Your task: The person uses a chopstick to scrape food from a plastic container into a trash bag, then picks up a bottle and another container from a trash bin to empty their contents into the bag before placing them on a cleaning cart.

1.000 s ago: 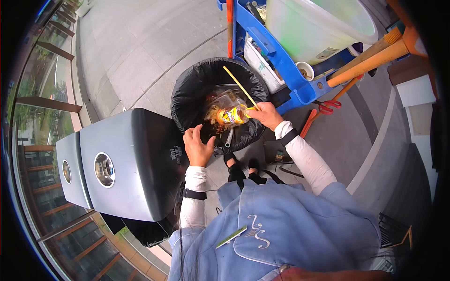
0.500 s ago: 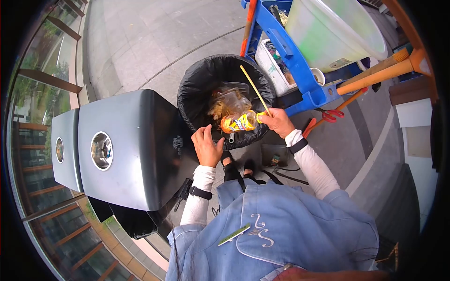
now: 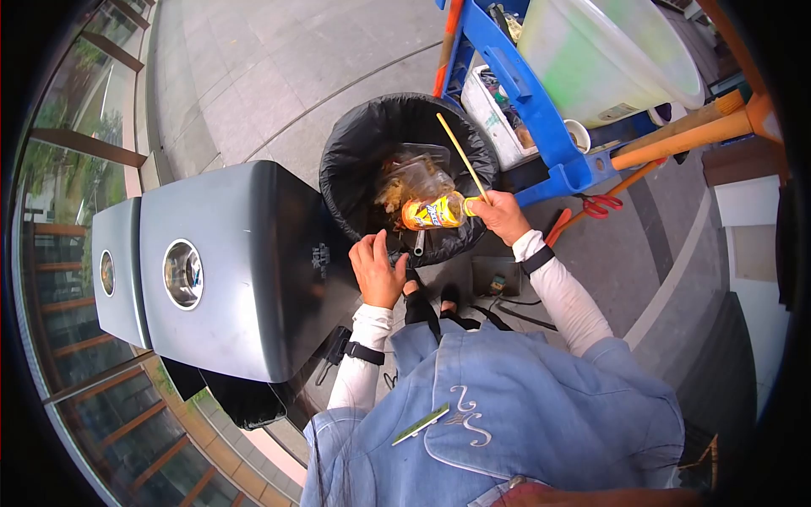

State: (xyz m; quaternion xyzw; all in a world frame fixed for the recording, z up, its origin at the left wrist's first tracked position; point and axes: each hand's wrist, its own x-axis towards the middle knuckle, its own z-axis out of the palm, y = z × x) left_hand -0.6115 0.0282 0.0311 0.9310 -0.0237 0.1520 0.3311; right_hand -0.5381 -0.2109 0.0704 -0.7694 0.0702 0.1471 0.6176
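My right hand [image 3: 502, 218] is closed around the neck end of a yellow-labelled bottle [image 3: 435, 211] and the lower end of a thin yellow stick [image 3: 460, 150]. The bottle lies sideways above a bin lined with a black bag [image 3: 348, 144]. Beside the bin's near rim is my left hand [image 3: 378, 269], its fingers apart and slightly curled, holding nothing. Inside the bin are clear plastic containers [image 3: 420, 173] and brownish waste. A short grey tube [image 3: 419, 243] shows near the bin's near edge.
At the left stands a grey metal bin housing [image 3: 228, 262]. A blue cart [image 3: 583, 173] at the upper right carries a large translucent tub [image 3: 583, 68] and a white box [image 3: 498, 127]. Red scissors [image 3: 601, 204] hang by an orange handle. A small dustpan [image 3: 496, 276] rests near my feet.
My left hand has shifted slightly down and right, its fingers more curled. The bottle has moved slightly right and up with my right hand.
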